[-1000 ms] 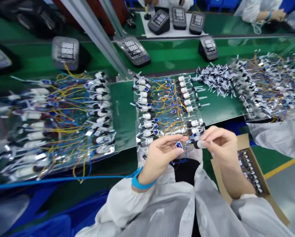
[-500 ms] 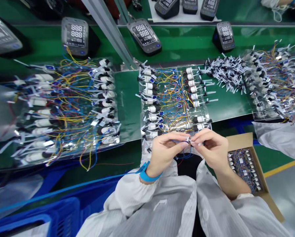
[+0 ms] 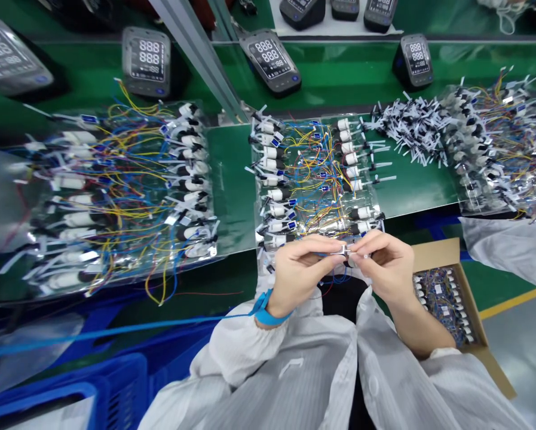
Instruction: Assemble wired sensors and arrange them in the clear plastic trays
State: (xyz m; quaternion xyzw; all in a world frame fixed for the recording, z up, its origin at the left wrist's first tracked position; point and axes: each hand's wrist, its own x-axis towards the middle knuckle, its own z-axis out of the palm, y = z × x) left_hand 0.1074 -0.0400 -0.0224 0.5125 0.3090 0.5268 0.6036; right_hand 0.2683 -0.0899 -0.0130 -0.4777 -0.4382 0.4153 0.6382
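Observation:
My left hand (image 3: 302,267) is closed, thumb and forefinger pinching a small white-and-silver part (image 3: 343,249) that looks like a little circuit board. Thin blue and red wires (image 3: 338,278) hang below it. From the other side my right hand (image 3: 384,266) meets it, its fingertips pinched against the right end of the part; what exactly they grip is too small to make out. Just beyond both hands lies a clear plastic tray (image 3: 315,226) with rows of white cylindrical motors (image 3: 274,194), coloured wires and small blue boards. A blue wrist strap (image 3: 268,310) circles my left wrist.
More wired trays lie left (image 3: 128,257) and right (image 3: 478,203). White-and-black strips (image 3: 413,128) are heaped between. Display monitors (image 3: 272,60) stand behind a metal post (image 3: 205,60). A cardboard box (image 3: 435,254) sits low right, beside another person's sleeve (image 3: 505,251); blue crates (image 3: 128,382) lower left.
The nearer row of monitors has shifted a little to the right. Both hands stay together at the small part, with only slight finger movement.

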